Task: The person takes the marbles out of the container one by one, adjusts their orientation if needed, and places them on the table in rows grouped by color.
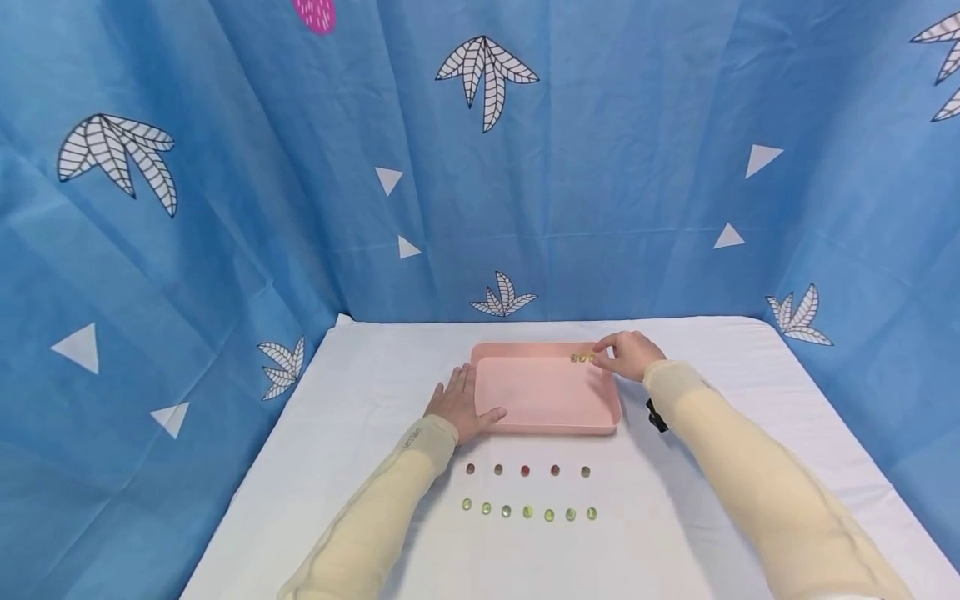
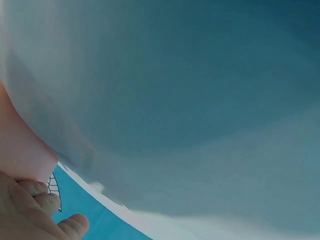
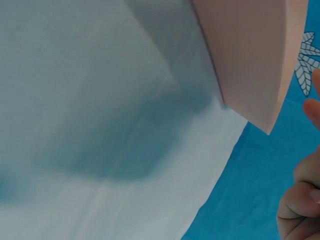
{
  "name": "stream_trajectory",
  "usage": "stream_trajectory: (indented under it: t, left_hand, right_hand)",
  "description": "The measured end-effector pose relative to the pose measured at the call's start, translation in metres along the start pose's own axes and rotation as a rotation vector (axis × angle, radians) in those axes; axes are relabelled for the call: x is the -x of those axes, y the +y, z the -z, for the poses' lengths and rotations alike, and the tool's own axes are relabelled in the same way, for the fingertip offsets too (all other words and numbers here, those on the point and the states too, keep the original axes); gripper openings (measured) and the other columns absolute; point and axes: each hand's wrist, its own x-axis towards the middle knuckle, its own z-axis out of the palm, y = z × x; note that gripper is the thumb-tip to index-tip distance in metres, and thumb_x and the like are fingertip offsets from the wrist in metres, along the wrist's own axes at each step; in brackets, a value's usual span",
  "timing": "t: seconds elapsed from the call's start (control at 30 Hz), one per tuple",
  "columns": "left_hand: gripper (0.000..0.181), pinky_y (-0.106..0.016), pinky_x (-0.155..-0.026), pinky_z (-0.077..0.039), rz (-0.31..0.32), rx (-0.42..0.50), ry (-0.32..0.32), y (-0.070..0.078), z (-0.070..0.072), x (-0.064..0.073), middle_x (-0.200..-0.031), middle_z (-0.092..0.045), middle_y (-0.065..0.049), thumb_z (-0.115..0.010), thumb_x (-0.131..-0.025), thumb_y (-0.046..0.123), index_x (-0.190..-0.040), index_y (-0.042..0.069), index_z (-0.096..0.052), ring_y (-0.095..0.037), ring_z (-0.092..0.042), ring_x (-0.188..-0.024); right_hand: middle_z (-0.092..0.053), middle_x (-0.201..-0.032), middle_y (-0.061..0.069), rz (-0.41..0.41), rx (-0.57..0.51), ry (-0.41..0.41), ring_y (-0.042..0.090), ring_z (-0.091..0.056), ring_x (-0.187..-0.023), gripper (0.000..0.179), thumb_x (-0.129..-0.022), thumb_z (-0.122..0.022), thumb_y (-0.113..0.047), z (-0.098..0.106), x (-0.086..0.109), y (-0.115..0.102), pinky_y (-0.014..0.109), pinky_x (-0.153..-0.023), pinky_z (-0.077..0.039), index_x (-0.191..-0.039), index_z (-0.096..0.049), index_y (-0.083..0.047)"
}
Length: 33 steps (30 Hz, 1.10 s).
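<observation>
A shallow pink tray [image 1: 543, 429] lies on the white table. My left hand [image 1: 456, 406] rests flat over its left rim, fingers spread and thumb reaching over the front left corner; fingers of the left hand [image 2: 37, 212] show beside the tray wall in the left wrist view. At the back right corner, my right hand [image 1: 630, 353] pinches a small yellow-green glass gem [image 1: 592, 357] between thumb and forefinger. Two similar gems [image 1: 578, 358] sit just left of it along the tray's back wall. In the right wrist view, the right hand's curled fingers [image 3: 300, 205] appear beyond the tray corner.
In front of the tray, several dark red and brownish gems [image 1: 525, 471] form a row. Nearer to me lies a row of several yellow-green gems [image 1: 527, 512]. A blue patterned curtain [image 1: 562, 208] hangs behind and around the white table [image 1: 375, 400].
</observation>
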Motion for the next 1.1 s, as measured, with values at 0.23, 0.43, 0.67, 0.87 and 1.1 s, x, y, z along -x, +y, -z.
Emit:
stream_trajectory:
  t: [0.23, 0.43, 0.67, 0.87, 1.1]
  left_hand:
    - [0.113, -0.052, -0.116, -0.014, -0.008, 0.003, -0.012, 0.002, 0.004, 0.001, -0.161, -0.009, -0.011, -0.037, -0.080, 0.084, -0.155, 0.005, -0.007, -0.025, -0.006, -0.147]
    - [0.113, -0.051, -0.116, -0.014, -0.009, -0.021, -0.022, 0.002, 0.005, 0.001, -0.161, -0.009, -0.011, -0.034, -0.080, 0.085, -0.155, 0.005, -0.005, -0.025, -0.006, -0.147]
    - [0.113, -0.051, -0.116, -0.015, -0.016, -0.021, -0.012, 0.002, 0.007, 0.001, -0.160, -0.010, -0.012, -0.034, -0.079, 0.085, -0.155, 0.005, -0.006, -0.026, -0.008, -0.147]
    - [0.113, -0.053, -0.115, -0.015, -0.024, -0.012, -0.025, 0.002, 0.007, 0.001, -0.160, -0.009, -0.012, -0.036, -0.080, 0.083, -0.154, 0.004, -0.006, -0.027, -0.007, -0.147]
    - [0.115, -0.053, -0.115, -0.017, -0.018, -0.024, -0.019, 0.001, 0.006, 0.001, -0.160, -0.010, -0.012, -0.033, -0.079, 0.085, -0.155, 0.004, -0.005, -0.027, -0.008, -0.147]
  right_hand:
    - [-0.063, -0.061, 0.008, -0.013, 0.012, -0.031, 0.011, -0.040, -0.044, 0.035, -0.091, -0.066, -0.030, -0.005, -0.010, 0.005, 0.031, -0.050, -0.042, -0.120, -0.069, -0.009]
    - [-0.069, -0.112, 0.011, -0.053, 0.046, -0.030, 0.020, -0.066, -0.082, 0.033, -0.092, -0.066, -0.028, -0.007, -0.015, 0.007, 0.044, -0.076, -0.052, -0.120, -0.069, -0.010]
    - [-0.068, -0.114, 0.013, -0.066, 0.075, -0.022, 0.022, -0.065, -0.085, 0.032, -0.090, -0.068, -0.027, -0.008, -0.020, 0.010, 0.042, -0.073, -0.052, -0.118, -0.070, -0.010]
    - [-0.065, -0.121, 0.014, -0.072, 0.100, -0.062, 0.028, -0.063, -0.100, 0.033, -0.091, -0.068, -0.027, -0.011, -0.027, 0.014, 0.044, -0.079, -0.052, -0.120, -0.069, -0.013]
    - [-0.064, -0.123, 0.014, -0.095, 0.105, -0.097, 0.032, -0.062, -0.105, 0.034, -0.091, -0.068, -0.027, -0.012, -0.029, 0.011, 0.049, -0.085, -0.051, -0.122, -0.068, -0.014]
